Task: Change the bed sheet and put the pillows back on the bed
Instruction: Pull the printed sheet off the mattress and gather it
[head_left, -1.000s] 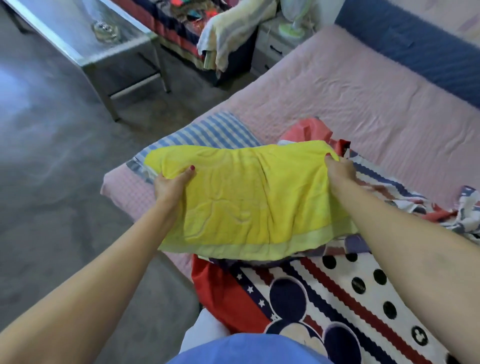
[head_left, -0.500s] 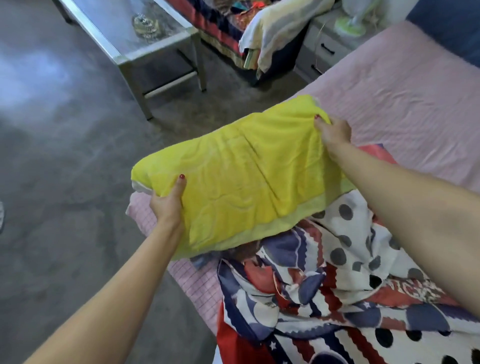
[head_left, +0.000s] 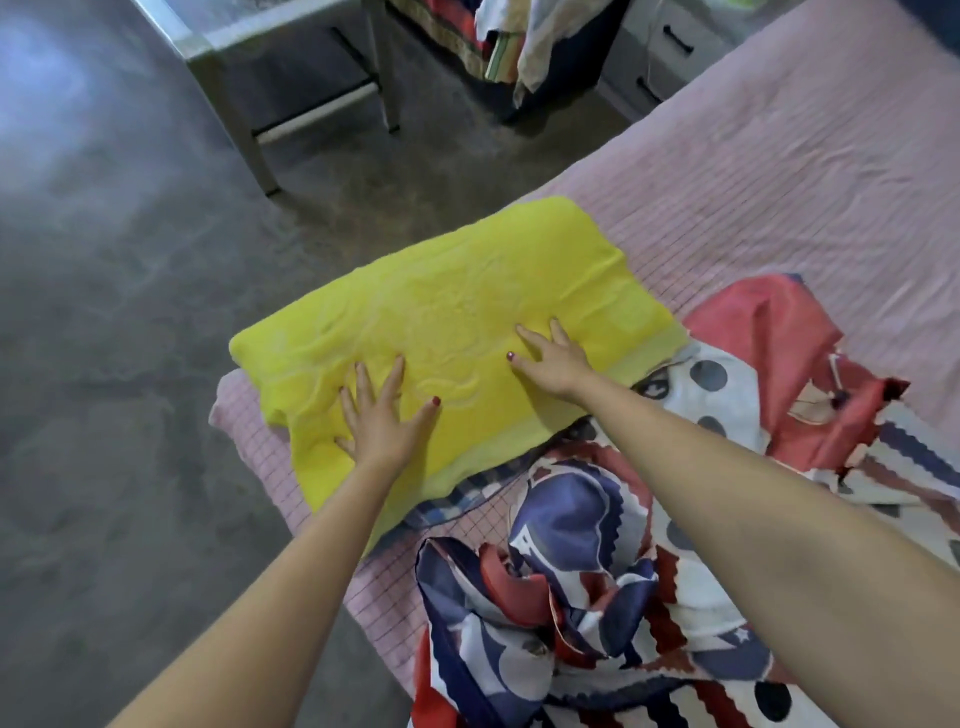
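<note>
Pillow: yellow pillow (head_left: 457, 312) lies flat on the bed (head_left: 779, 171), at the corner nearest the floor, approx 11 o'clock from frame centre. Long axis runs 8 to 2 o'clock. A paler yellow band edges its near side.
L hand: I see my left hand (head_left: 382, 418) palm-down on the pillow's near-left part, fingers straight and spread toward 12 o'clock, thumb out toward 2. Flat on it, gripping nothing. Red nail polish shows.
R hand: my right hand (head_left: 553, 358) sits on the pillow's near-right part, at 2 o'clock from the L hand, well apart from it. Fingers straight and splayed toward 11, resting on the cloth, not clutching anything.
Sheet: patterned sheet (head_left: 597, 597) w/ navy, red and white print, black dots and stars, lies bunched on the bed at 5 o'clock from the pillow. Its upper edge touches the pillow's near edge. A red part of it rises at 3 o'clock.
Bed: pink cover w/ fine grid lines, wrinkled, bare toward 1 o'clock. A bit of blue check cloth peeks out under the pillow's near edge; can't tell what it is.
Table: metal table (head_left: 291, 67) stands on the grey floor (head_left: 104, 364) at 11 o'clock, apart from the bed.
Drawers: white drawer unit (head_left: 654, 57) at 1 o'clock, just beside the bed.
Cloths: striped cloths (head_left: 519, 47) hang at 12 o'clock, next to the drawers.
</note>
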